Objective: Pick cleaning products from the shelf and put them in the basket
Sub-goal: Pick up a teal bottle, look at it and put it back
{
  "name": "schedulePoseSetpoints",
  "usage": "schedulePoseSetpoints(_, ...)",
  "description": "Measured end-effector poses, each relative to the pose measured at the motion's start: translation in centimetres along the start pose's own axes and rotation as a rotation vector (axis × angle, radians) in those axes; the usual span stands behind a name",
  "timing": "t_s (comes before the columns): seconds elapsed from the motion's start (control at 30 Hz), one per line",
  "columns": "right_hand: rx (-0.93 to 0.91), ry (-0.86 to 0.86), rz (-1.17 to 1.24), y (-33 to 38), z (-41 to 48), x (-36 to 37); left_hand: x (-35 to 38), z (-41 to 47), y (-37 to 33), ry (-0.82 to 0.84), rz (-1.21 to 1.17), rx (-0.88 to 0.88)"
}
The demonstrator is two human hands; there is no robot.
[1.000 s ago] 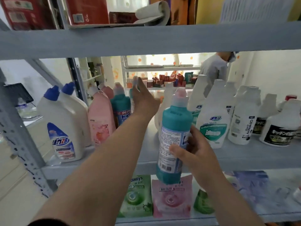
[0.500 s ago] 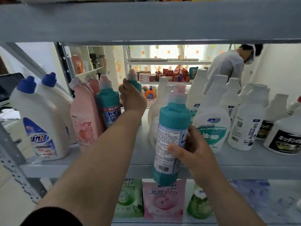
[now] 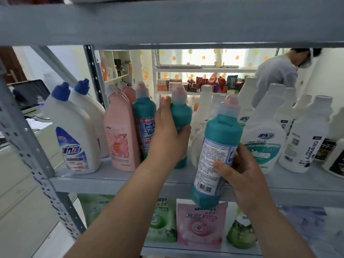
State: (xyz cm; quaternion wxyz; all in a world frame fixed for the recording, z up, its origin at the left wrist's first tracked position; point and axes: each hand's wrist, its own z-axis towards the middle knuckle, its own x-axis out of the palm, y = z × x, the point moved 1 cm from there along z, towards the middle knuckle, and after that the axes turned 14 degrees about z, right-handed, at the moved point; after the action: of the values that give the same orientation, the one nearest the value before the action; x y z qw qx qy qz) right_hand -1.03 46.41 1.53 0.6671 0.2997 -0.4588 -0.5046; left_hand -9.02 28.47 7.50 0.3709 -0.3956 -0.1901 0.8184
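My right hand (image 3: 240, 170) grips a teal bottle with a pale pink cap (image 3: 217, 151), held off the grey shelf (image 3: 115, 179) in front of its edge, label facing me. My left hand (image 3: 167, 135) is wrapped around a second teal bottle (image 3: 181, 116) that stands on the shelf, thumb on its right side. A third teal bottle (image 3: 144, 118) stands just left of that hand. No basket is in view.
On the same shelf stand two white bottles with blue caps (image 3: 74, 131), pink bottles (image 3: 121, 131) and several white bottles (image 3: 305, 136) to the right. Refill pouches (image 3: 202, 226) lie on the shelf below. A person (image 3: 277, 75) stands behind the shelving.
My left hand has closed around the second teal bottle and drawn it forward toward the shelf's front. The right hand keeps holding its bottle, now slightly lower in view.
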Motion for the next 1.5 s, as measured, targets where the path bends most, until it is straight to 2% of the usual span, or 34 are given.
schedulePoseSetpoints(0.13, -0.03, -0.014, -0.01, -0.1, -0.5, 1.8, -4.2, -2.8, 1.0, -0.073, -0.059, -0.014)
schedulePoseSetpoints(0.27, -0.074, -0.019, -0.046, -0.4, -0.5, 4.9, -8.3, -5.6, 2.8, -0.074, -0.123, -0.01)
schedulePoseSetpoints(0.5, -0.079, -0.074, -0.251, -2.0, 2.1, 10.7, -13.1, -6.1, 6.2, -0.145, -0.048, -0.052)
schedulePoseSetpoints(0.8, -0.091, -0.238, -0.457, -3.8, 5.9, 12.9, -14.3, -4.7, 9.0, -0.117, -0.017, -0.07)
schedulePoseSetpoints(0.93, -0.13, -0.256, -0.535, -4.5, 6.8, 13.3, -14.2, -4.5, 9.2, -0.083, -0.016, -0.056)
schedulePoseSetpoints(1.1, -0.16, -0.279, -0.499, -6.1, 8.2, 13.9, -14.0, -4.3, 9.7, -0.069, -0.057, -0.037)
schedulePoseSetpoints(1.23, -0.1, -0.294, -0.477, -6.8, 10.4, 13.8, -13.8, -3.9, 9.8, -0.065, -0.084, -0.027)
schedulePoseSetpoints(1.4, 0.121, -0.283, -0.766, -8.1, 12.2, 13.1, -13.8, -3.6, 9.7, -0.049, -0.109, -0.017)
schedulePoseSetpoints(1.5, 0.135, -0.26, -0.722, -8.6, 12.9, 12.9, -13.8, -3.6, 9.8, -0.055, -0.115, -0.002)
